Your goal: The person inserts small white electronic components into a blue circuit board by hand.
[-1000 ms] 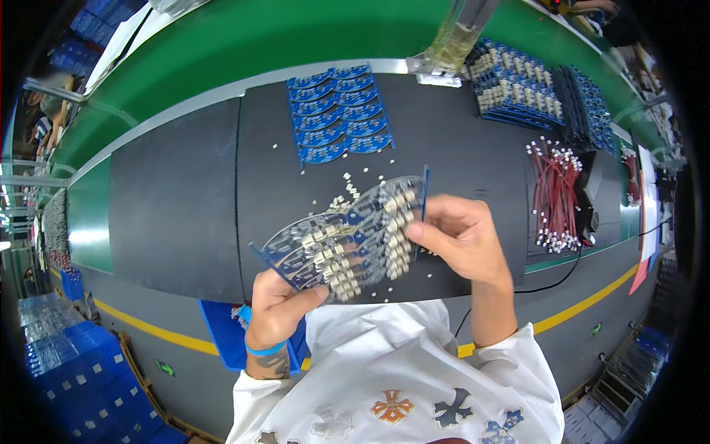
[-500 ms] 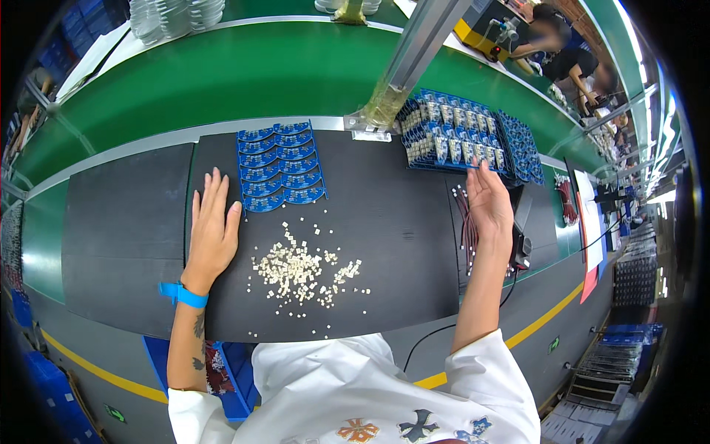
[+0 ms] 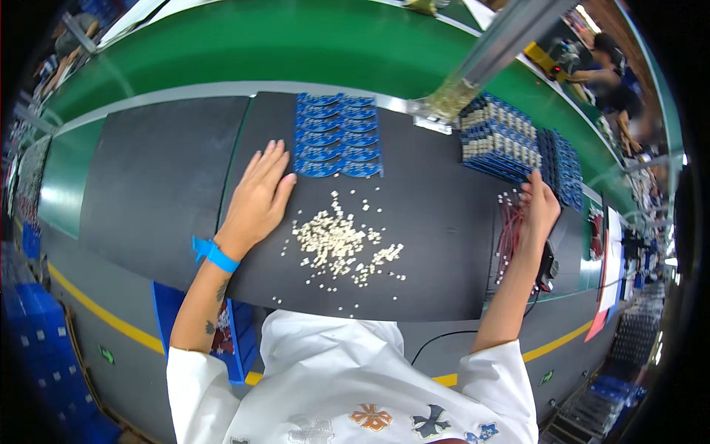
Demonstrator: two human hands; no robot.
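Loose pile of small white connector housings (image 3: pixel 342 244) sits mid-mat, within reach of both hands. Left hand (image 3: pixel 257 196) at its 10 o'clock: flat, fingers spread, palm down on the black mat (image 3: pixel 148 177), holding nothing, fingertips just beside the blue circuit-board panel (image 3: pixel 339 135). Right hand (image 3: pixel 538 211) at 3 o'clock, over the red wire bundle (image 3: pixel 509 237); grip can't be told.

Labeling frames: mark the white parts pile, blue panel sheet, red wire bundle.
white parts pile (image 3: pixel 334 240), head view, dense middle of the heap
blue panel sheet (image 3: pixel 336 135), head view, centre of the sheet
red wire bundle (image 3: pixel 507 235), head view, mid-length of the wires
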